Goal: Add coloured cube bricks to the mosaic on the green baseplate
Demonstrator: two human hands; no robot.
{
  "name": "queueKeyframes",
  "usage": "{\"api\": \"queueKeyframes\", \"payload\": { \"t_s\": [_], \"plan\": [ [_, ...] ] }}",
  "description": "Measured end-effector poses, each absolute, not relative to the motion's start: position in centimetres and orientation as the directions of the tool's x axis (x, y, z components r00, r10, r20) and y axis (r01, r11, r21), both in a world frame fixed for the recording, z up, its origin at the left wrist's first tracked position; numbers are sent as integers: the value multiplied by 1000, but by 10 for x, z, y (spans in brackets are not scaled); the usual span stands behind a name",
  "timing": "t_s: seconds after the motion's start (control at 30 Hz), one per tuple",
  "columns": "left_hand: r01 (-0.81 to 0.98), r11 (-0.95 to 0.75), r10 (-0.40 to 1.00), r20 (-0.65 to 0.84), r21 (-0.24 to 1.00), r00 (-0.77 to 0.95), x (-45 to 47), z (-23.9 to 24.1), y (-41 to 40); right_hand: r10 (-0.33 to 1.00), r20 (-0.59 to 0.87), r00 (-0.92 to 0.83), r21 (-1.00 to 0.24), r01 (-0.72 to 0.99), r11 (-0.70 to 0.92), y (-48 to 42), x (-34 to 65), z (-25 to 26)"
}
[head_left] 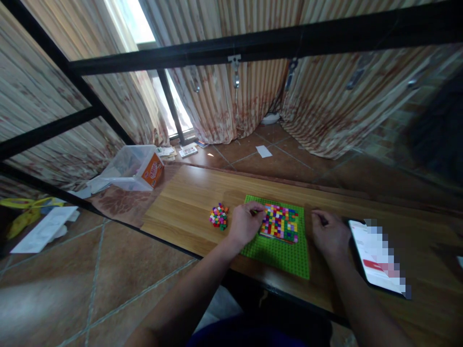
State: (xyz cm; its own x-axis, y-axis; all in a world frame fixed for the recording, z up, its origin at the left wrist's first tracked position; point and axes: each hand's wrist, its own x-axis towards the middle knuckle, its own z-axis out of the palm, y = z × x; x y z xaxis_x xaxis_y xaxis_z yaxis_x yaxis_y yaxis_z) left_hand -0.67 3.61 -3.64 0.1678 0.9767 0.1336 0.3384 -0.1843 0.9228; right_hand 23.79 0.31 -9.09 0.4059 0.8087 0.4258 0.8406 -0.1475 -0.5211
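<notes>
A green studded baseplate point(277, 259) lies on the wooden table, with a dense block of small multicoloured bricks point(280, 222) on its upper part. My left hand point(246, 222) reaches over the plate's left side. Its fingertips are pinched together at the left edge of the coloured bricks, and whatever is between them is too small to make out. Left of that hand sits a loose pile of small coloured bricks point(219, 216). My right hand point(330, 234) rests on the table just right of the plate, fingers curled and closed; what they hold, if anything, is hidden.
A phone or tablet point(376, 255) with a lit screen lies right of my right hand. The wooden table point(181, 202) is long and narrow. Beyond its left end stands a clear plastic bin point(133, 166) with an orange label. A black metal frame point(253, 48) crosses above, before curtains.
</notes>
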Motion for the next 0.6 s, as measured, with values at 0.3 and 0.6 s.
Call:
{"api": "queueKeyframes", "payload": {
  "t_s": [0.3,0.6],
  "plan": [
    [240,-112,982,70,964,176,-6,-39,43,811,430,397,-524,841,-134,3,237,-89],
    [261,-26,990,-11,965,139,1,-38,46,810,420,408,-533,834,-144,1,235,-86]
  ]
}}
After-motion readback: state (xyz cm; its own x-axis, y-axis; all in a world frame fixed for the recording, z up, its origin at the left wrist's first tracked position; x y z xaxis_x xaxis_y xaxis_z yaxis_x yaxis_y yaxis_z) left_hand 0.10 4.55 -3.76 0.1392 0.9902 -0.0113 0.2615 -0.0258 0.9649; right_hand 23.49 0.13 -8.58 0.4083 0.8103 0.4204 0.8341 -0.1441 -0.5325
